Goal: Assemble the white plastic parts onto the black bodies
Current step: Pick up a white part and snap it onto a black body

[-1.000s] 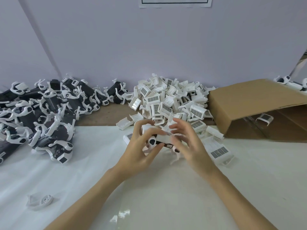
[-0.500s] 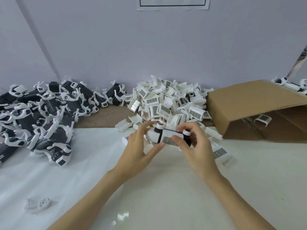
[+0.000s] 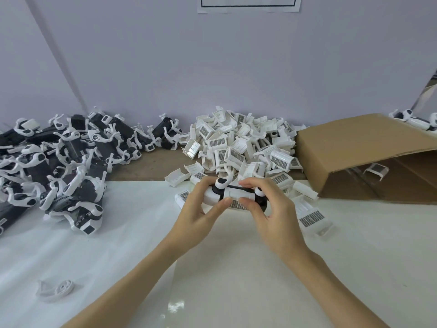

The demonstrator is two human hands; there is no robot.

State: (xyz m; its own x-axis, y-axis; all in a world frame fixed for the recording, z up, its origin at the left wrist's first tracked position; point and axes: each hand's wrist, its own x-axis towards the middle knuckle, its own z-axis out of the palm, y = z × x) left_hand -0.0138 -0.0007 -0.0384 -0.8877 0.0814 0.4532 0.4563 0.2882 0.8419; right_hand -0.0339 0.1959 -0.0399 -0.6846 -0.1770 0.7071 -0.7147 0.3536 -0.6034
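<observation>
Ahead of you stands a plain pale lilac wall point(image 3: 236, 67), evenly lit, with a white paper sheet bearing a black rectangular outline point(image 3: 249, 4) stuck at its top edge. You work at a brown wooden table point(image 3: 151, 165), its near part covered by a white sheet point(image 3: 118, 233) and a glossy white board point(image 3: 260, 280) catching a small glare.

I read the held unit point(image 3: 233, 197) centre frame as white shell over black body, fine grey grid patch on its near face. White parts heap point(image 3: 241, 145) behind it: all white, same dark grid panels. Pile point(image 3: 59, 162) at left: black bodies with white clips. Box point(image 3: 359, 147) at right plain brown cardboard. Table cover point(image 3: 118, 245) white, wall point(image 3: 212, 67) pale lilac. Lone white piece point(image 3: 58, 288) lower left.
</observation>
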